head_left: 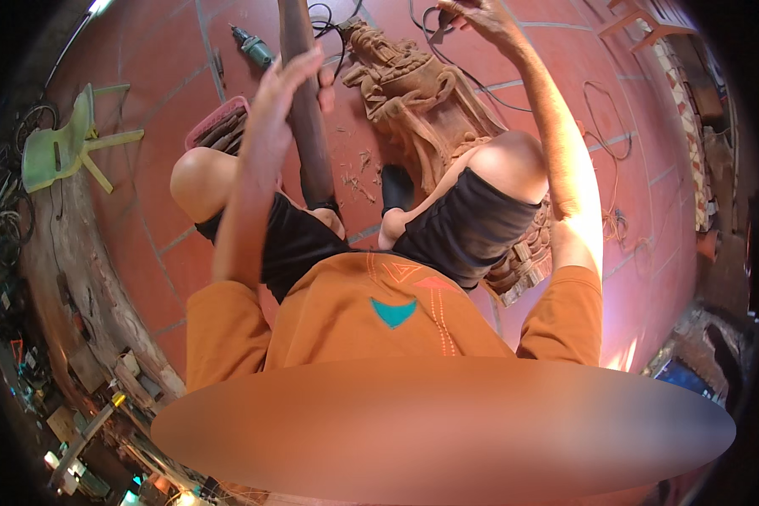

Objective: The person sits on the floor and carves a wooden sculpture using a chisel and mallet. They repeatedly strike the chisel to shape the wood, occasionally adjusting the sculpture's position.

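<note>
Hands apart, left hand (291, 88) wrapped round a dark wooden pole (308, 126) standing between the knees, right hand (472, 15) gripping black cable (434, 34) above the carved wooden statue (413, 101) on the red tiled floor (548, 51), green drill (253, 46) beyond.

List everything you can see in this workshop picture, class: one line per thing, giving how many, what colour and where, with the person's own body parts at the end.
Carved wooden sculpture: one, reddish brown, on the floor under the right knee.
Round wooden pole: one, dark brown, between the knees, running up out of frame.
Power drill: one, green, on the floor at top left.
Plastic chair: one, pale green, tipped over at far left.
Cables: several, black, across the floor at top.
Wood chips: scattered, brown, beside the pole.
Tiled floor: one, red.
Left hand: one, resting against the pole.
Right hand: one, raised at the top edge, at a dark cable.
</note>
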`<state>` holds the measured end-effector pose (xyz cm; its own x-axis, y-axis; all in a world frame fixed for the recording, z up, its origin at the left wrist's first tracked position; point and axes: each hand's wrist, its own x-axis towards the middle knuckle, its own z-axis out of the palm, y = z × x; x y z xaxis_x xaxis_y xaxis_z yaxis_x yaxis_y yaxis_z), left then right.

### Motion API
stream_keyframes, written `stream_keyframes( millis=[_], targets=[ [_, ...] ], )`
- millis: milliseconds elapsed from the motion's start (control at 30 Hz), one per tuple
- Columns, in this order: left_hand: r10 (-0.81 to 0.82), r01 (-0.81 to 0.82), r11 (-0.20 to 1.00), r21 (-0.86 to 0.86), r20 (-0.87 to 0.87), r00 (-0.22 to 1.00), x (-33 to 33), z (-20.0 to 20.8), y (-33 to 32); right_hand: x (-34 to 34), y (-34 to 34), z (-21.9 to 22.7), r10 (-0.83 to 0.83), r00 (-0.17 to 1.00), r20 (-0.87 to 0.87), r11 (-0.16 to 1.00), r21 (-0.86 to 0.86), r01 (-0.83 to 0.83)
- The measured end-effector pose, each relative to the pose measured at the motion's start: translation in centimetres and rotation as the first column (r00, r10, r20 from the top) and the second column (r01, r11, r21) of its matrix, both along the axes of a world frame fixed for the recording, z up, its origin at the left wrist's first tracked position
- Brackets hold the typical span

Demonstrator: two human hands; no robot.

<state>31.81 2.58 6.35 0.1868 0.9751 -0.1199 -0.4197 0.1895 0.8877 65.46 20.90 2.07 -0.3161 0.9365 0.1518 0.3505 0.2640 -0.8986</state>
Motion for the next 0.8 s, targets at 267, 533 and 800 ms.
stream_keyframes(
  millis=[267,533,800],
  targets=[
    [0.138,-0.161,0.983,-0.092,-0.217,0.966,3.4,-9.5,-6.7,-0.2,-0.2,-2.1,-0.010,0.978,0.206,0.997,0.076,-0.006],
    [0.135,-0.182,0.946,-0.269,-0.185,0.973,3.1,-14.3,-7.0,-2.2,-2.5,-3.8,0.034,0.996,0.084,0.948,-0.319,-0.005],
    [0.143,-0.215,0.933,-0.288,-0.251,0.957,2.9,-15.3,-6.7,-4.3,-3.0,-6.9,0.254,0.938,0.238,0.926,-0.339,-0.165]
  ],
)
